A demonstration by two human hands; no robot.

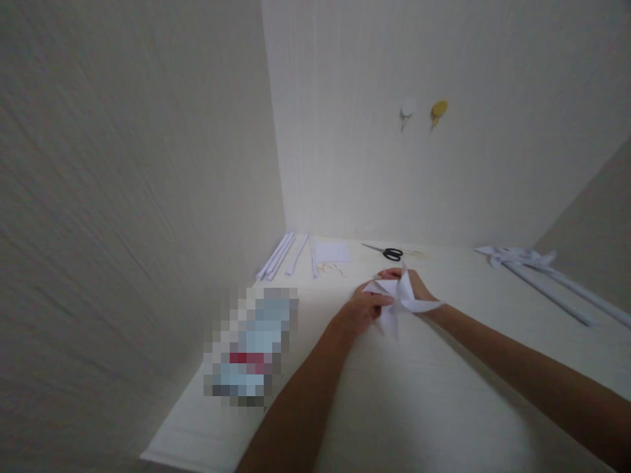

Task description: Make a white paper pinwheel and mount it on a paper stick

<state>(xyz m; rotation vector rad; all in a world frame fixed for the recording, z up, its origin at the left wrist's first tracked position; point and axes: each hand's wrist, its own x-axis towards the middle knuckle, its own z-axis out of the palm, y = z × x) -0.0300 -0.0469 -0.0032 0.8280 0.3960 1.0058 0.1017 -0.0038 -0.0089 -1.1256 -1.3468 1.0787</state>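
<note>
One blocked-out pack (pixel 256 335) sits leftmost on your white tabletop (pixel 419 407), too coarse to make out. Just past it, a cluster of paper tubes (pixel 280 256) lies by the wall, with two more tubes (pixel 298 255) slanting beside them, then a flat paper sheet (pixel 332 251) and some thin yellowish strands (pixel 325 268).

Now the action: your left hand (pixel 362 309) has its thumb across the front of the folded paper (pixel 405 292), pinching it with the fingers tucked behind. Behind it lie the scissors (pixel 384 251), black handles towards the right. The paper is up between both your hands, its pointed blades flaring out. Your right hand (pixel 417 284) is at its back, fingers bent close to it; whether they pinch, you can't tell from here.

Shaping or gathering those blades looks like the step in hand, and the next move seems to call for a steady left pinch and a light right touch, without creasing the points. Rightmost, similar paper shapes (pixel 525 256) rest with long tubes (pixel 547 293).
</note>
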